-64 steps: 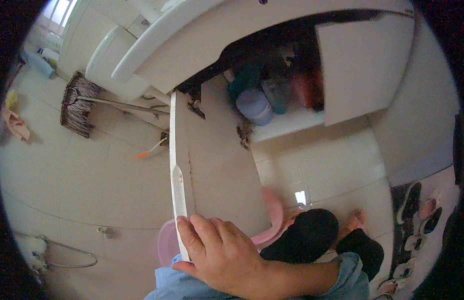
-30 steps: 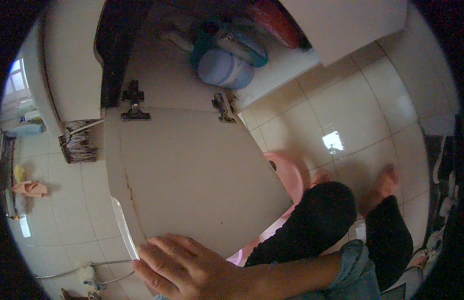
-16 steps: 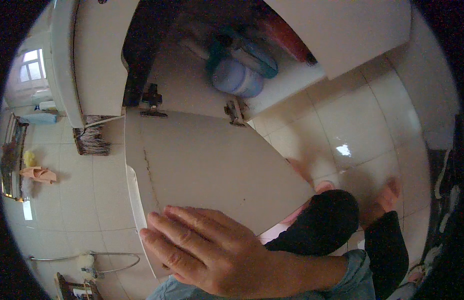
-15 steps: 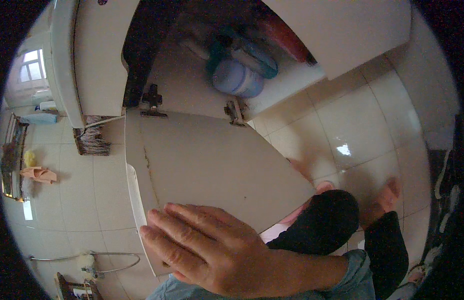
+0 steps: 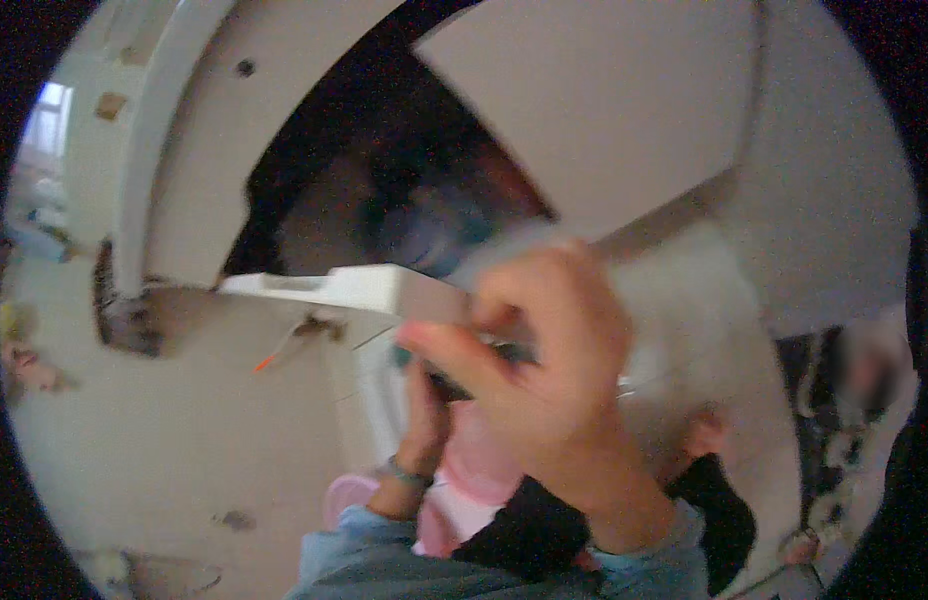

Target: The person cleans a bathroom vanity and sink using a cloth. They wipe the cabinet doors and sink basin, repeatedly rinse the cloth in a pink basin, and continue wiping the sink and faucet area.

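The white cabinet door now shows nearly edge-on, standing out from the dark cabinet opening. My right hand, blurred, is curled beside the door's free end, with its thumb stretched towards the door. Something dark shows between its thumb and fingers, too unclear to name. Lower and to the left, my left hand is raised, a band at its wrist. A dark, partly green thing lies against it. Its fingers are mostly hidden, so its grip does not show.
Blurred bottles stand inside the cabinet, beside a second white door or panel. Below my hands are a pink basin-like thing and my knees in black. A mop head sits at left on the tiles. An orange-tipped item appears below the door.
The door has swung from broad face to edge-on. My right hand has left its flat position on the door, risen and curled. My left hand has come into view; the whole view has shifted.
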Demonstrator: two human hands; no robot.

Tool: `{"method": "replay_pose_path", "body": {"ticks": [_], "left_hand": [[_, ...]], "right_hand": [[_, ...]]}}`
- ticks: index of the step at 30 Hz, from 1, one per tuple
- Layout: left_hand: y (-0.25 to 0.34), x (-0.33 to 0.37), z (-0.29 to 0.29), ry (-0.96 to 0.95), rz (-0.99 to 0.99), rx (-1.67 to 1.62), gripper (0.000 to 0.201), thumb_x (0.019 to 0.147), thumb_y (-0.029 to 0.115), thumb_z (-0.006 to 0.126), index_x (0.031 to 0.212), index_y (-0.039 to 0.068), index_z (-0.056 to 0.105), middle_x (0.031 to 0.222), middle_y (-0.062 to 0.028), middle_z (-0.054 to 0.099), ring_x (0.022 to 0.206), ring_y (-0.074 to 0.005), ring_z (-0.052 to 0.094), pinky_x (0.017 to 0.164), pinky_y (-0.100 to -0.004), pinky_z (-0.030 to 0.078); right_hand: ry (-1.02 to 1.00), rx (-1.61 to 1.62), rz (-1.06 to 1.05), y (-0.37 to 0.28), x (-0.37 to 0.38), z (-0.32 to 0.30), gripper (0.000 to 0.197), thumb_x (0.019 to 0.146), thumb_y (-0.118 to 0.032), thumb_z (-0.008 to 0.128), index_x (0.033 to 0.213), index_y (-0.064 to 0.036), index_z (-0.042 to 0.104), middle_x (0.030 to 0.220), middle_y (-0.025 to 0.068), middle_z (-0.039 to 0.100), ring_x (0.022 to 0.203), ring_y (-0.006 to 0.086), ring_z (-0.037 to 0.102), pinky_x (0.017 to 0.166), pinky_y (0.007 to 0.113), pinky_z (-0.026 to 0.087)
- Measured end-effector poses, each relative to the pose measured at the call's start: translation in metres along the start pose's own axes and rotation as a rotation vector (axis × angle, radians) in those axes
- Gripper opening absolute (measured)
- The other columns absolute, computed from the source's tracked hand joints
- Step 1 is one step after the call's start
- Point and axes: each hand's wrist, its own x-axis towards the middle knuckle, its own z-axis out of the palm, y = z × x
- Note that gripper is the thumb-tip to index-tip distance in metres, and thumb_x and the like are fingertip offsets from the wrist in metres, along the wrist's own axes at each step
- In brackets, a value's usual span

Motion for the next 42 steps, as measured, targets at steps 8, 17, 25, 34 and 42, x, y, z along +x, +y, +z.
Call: {"method": "replay_pose_path", "body": {"ticks": [8, 17, 25, 34, 42], "left_hand": [[-0.001, 0.034, -0.014, -0.109, -0.035, 0.008, 0.047, 0.097, 0.043, 0.042, 0.120, 0.004, 0.050, 0.116, -0.0074, 0.056, 0.108, -0.0196, 0.053, 0.097, -0.0357, 0.040], [0.016, 0.082, 0.007, -0.053, -0.126, -0.090, 0.046, 0.094, 0.043, 0.048, 0.117, 0.004, 0.051, 0.116, -0.0067, 0.055, 0.107, -0.0191, 0.052, 0.094, -0.0358, 0.042], [0.006, 0.075, -0.004, -0.055, -0.170, -0.077, 0.057, 0.092, 0.048, 0.050, 0.124, 0.002, 0.049, 0.121, -0.0088, 0.054, 0.110, -0.0208, 0.051, 0.097, -0.0370, 0.039], [0.005, 0.087, -0.024, -0.017, -0.061, -0.122, 0.045, 0.092, 0.046, 0.051, 0.113, 0.006, 0.053, 0.103, -0.0066, 0.061, 0.095, -0.0200, 0.059, 0.084, -0.0354, 0.047], [-0.005, 0.084, -0.012, -0.100, -0.111, -0.148, 0.043, 0.092, 0.045, 0.052, 0.112, 0.008, 0.051, 0.110, -0.0042, 0.054, 0.103, -0.0164, 0.052, 0.092, -0.0354, 0.041]], "right_hand": [[-0.043, -0.018, 0.242, 0.021, 0.031, 0.017, 0.030, 0.073, -0.020, 0.077, 0.077, -0.0045, 0.052, 0.072, 0.0048, 0.053, 0.066, 0.0151, 0.050, 0.064, 0.028, 0.043], [-0.160, -0.377, -0.256, 0.034, 0.121, 0.016, 0.027, 0.082, -0.026, 0.063, 0.100, -0.0065, 0.059, 0.102, 0.0111, 0.057, 0.101, 0.0285, 0.052, 0.087, 0.041, 0.040], [-0.268, -0.916, -0.524, 0.055, 0.132, 0.019, 0.042, 0.073, -0.017, 0.069, 0.112, -0.0073, 0.056, 0.112, 0.0090, 0.053, 0.109, 0.0263, 0.049, 0.089, 0.042, 0.036], [-0.377, -0.783, -0.428, 0.009, 0.107, -0.028, 0.041, 0.068, -0.034, 0.072, 0.099, -0.0101, 0.059, 0.104, 0.0106, 0.053, 0.100, 0.0302, 0.050, 0.082, 0.043, 0.039], [-0.355, -0.929, -0.294, -0.026, 0.083, -0.167, 0.024, 0.071, -0.020, 0.064, 0.089, -0.0053, 0.057, 0.102, 0.0161, 0.053, 0.098, 0.0335, 0.052, 0.086, 0.040, 0.042]]}}
